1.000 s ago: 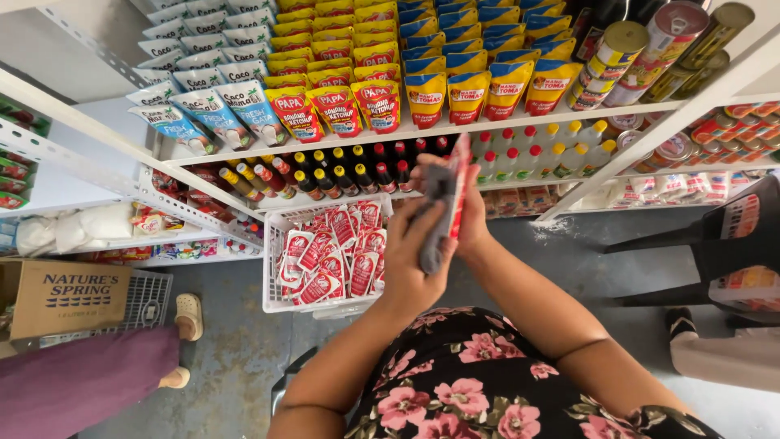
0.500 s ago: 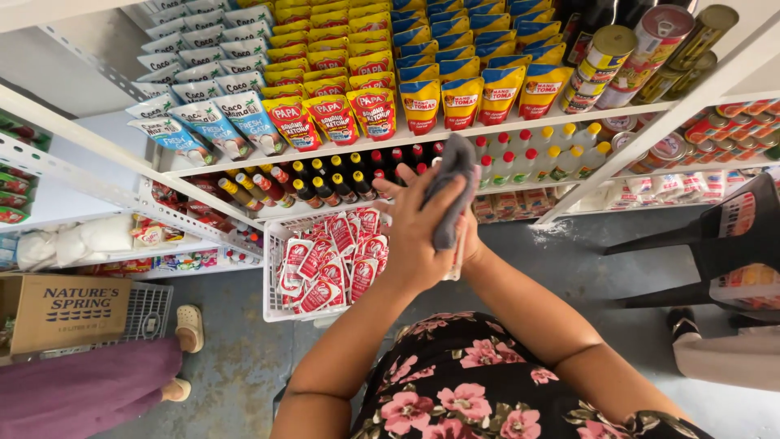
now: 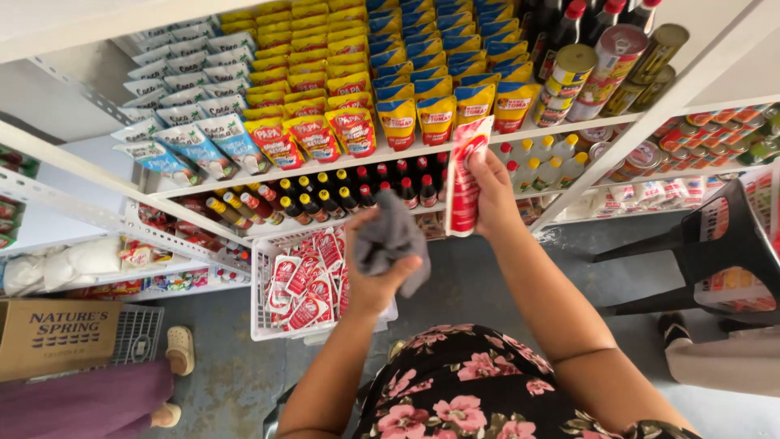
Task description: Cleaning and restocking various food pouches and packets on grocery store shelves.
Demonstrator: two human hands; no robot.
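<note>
Down at the far left, a brown cardboard box sits on the floor beside another person's sandalled foot, out of the way of the work. Next comes the white plastic basket, set on the floor under the shelves and filled with red and white sauce pouches, within easy reach. Above it the left hand is closed around a bunched grey cloth, gathered up as if for wiping. To the right, the right hand clamps one red sauce pouch upright by its edge, its face turned to the wearer, just in front of the shelf edge where standing pouches are lined up row by row.
</note>
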